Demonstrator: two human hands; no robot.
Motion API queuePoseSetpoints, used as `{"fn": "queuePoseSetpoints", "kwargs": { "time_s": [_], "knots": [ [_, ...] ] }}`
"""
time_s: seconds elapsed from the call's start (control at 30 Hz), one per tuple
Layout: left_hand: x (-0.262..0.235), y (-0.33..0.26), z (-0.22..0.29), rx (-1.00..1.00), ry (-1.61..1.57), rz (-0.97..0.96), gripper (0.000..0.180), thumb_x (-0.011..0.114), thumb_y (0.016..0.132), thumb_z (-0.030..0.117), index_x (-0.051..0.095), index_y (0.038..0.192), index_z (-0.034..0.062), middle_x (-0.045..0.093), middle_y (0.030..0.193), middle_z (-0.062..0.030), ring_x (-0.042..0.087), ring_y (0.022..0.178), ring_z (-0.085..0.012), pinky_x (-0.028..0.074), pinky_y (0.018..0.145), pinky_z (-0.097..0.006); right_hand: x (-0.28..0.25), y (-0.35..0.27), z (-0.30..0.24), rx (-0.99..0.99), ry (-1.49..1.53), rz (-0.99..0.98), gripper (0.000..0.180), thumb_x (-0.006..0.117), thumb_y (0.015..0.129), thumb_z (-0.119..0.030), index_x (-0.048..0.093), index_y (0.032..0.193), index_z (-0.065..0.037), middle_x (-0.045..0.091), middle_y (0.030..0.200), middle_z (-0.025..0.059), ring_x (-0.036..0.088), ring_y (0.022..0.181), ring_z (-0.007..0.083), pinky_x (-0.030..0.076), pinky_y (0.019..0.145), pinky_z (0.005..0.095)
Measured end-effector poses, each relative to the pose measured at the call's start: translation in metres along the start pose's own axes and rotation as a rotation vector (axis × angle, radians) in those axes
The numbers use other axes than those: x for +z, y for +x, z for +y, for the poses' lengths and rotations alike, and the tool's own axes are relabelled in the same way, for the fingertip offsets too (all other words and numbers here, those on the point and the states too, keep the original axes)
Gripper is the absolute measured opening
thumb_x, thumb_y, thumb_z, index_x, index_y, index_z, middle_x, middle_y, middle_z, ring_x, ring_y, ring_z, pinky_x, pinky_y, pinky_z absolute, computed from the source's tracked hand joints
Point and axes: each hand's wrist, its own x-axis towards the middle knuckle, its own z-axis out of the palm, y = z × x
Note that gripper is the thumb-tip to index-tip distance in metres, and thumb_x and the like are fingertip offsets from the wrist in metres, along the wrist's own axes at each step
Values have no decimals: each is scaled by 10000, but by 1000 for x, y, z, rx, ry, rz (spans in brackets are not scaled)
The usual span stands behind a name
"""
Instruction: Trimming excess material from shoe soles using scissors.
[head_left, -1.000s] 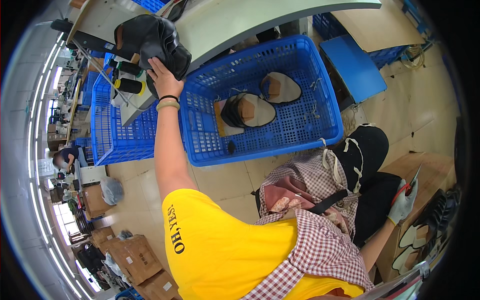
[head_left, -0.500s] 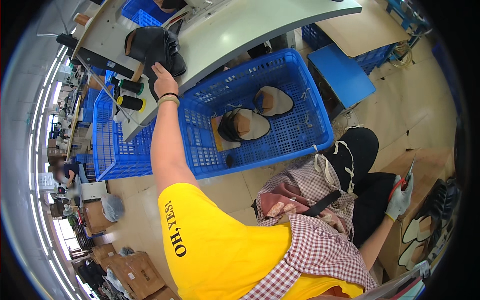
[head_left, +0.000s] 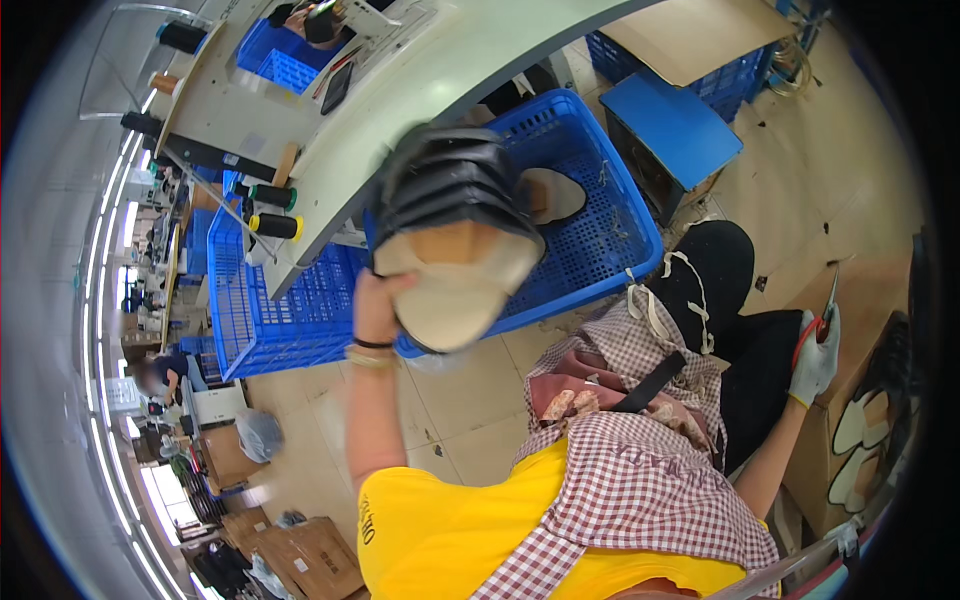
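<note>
A nested stack of black shoe uppers [head_left: 450, 190] with cream linings is in my left hand [head_left: 378, 308], smeared a little by motion. My bare left fingers grip its near edge, thumb over the cream lining. The stack hangs above the blue crate [head_left: 628, 190] and hides part of it; another cream-lined shoe upper [head_left: 560, 196] lies inside. Over at the right, my right hand [head_left: 818, 362] in a white glove is closed round red-handled scissors [head_left: 802, 338], their blades pointing away from me.
More shoe uppers [head_left: 862, 420] rest on a brown cardboard surface [head_left: 850, 320] at the right. A pale worktable [head_left: 400, 110] with thread spools [head_left: 275, 226] runs along the far left. Behind the crate stands a blue stool [head_left: 680, 130]. A person [head_left: 172, 372] is at far left.
My left hand has taken the stack of black shoe uppers off the worktable and brought it toward me, over the crate. My right hand keeps the scissors at the right.
</note>
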Motion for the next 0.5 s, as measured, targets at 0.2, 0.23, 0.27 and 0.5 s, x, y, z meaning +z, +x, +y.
{"fn": "queuePoseSetpoints", "kwargs": {
  "time_s": [0.2, 0.23, 0.27, 0.5],
  "knots": [
    [60, 23, -135, -657, -714, -308, 409, 586, 837, 58, 515, 1226, -44, 619, 1147, -170, 620, 1029, -292, 498, 922, -405, -4, -1, -16, -59, -58, -17, 491, 717, 841, -150, 535, 1283, -38, 642, 1066, 83, 578, 892, 109, 461, 841, 244],
    [70, 34, -135, -671, -710, -343, 409, 586, 837, 58, 515, 1226, -44, 619, 1147, -170, 620, 1029, -292, 498, 922, -405, -4, -3, -7, -55, -69, -13, 509, 725, 832, -145, 529, 1290, -44, 644, 1061, 75, 588, 895, 110, 464, 835, 243],
    [78, 43, -131, -619, -716, -312, 384, 564, 856, 55, 514, 1222, -49, 613, 1155, -184, 615, 1042, -310, 492, 940, -421, -3, -5, -2, -39, -22, -1, 518, 731, 827, -172, 532, 1290, -50, 651, 1055, 79, 601, 892, 116, 468, 835, 247],
    [92, 99, -147, -394, -834, -148, 412, 482, 929, 80, 415, 1320, -31, 504, 1314, -195, 506, 1203, -341, 396, 1051, -473, -11, -7, -16, 51, -208, 5, 529, 731, 822, -235, 538, 1285, -67, 667, 1061, 106, 638, 910, 148, 480, 838, 273]
  ]
}}
